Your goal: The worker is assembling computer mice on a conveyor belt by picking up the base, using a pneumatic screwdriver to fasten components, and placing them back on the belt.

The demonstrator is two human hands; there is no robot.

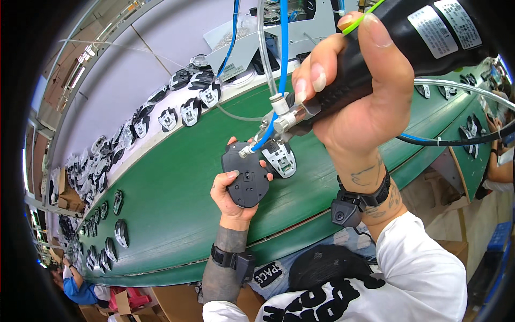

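Note:
My left hand point(232, 194) grips a black computer mouse point(248, 185), its underside turned up, with fingers wrapped round both edges. My right hand point(370, 91) is closed round the thick black body of a powered screwdriver point(348, 67) that slants down to the left. A bright green strip point(365, 16) on the tool runs under my fingers. The tool's metal head point(289, 121) carries blue and clear tubes, and its tip is over the mouse's far end; whether it touches cannot be made out. Just right of the held mouse, a white-and-black mouse part point(281, 159) lies on the green belt.
The green conveyor belt point(177, 198) curves across the view, with several mouse parts point(121, 233) at the left. More mouse shells point(167, 119) line the white ledge behind. A grey metal machine point(241, 53) stands at the back. Hoses point(466, 140) cross at right; other people sit at both sides.

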